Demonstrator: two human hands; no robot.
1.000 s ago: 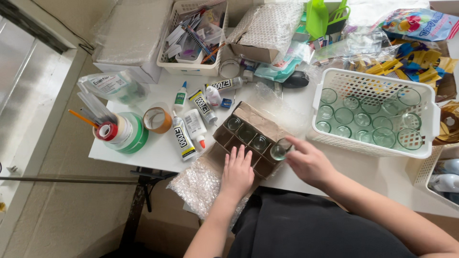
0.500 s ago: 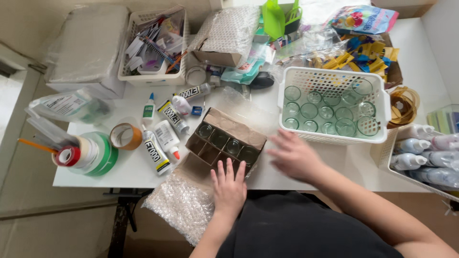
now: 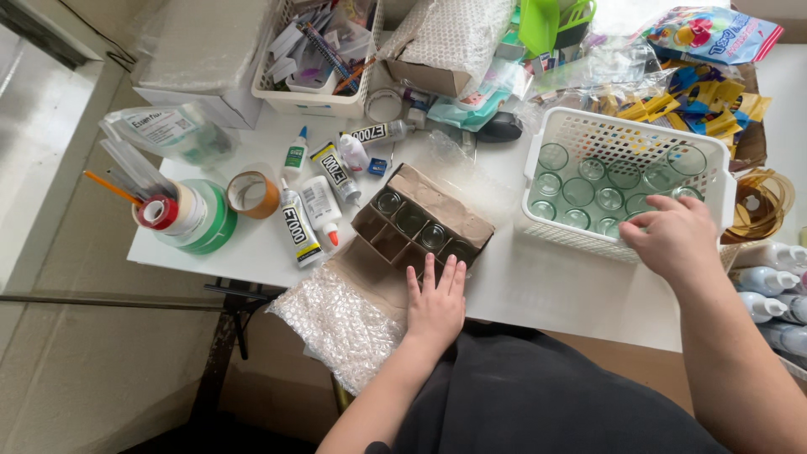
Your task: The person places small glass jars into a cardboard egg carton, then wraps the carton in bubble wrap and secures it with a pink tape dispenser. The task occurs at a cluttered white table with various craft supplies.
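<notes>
A brown cardboard box point(image 3: 424, 220) with divider cells sits at centre. At ten o'clock lie white glue tubes point(image 3: 296, 224) with dark labels and a clear labelled pouch point(image 3: 164, 130) — at one o'clock, a bright multicoloured bag point(image 3: 714, 34).

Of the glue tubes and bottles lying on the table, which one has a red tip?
The white glue tube with the red tip, lying just left of the cardboard box of jars. The glue bottle beside it has a green label and a blue-and-white cap.
</notes>
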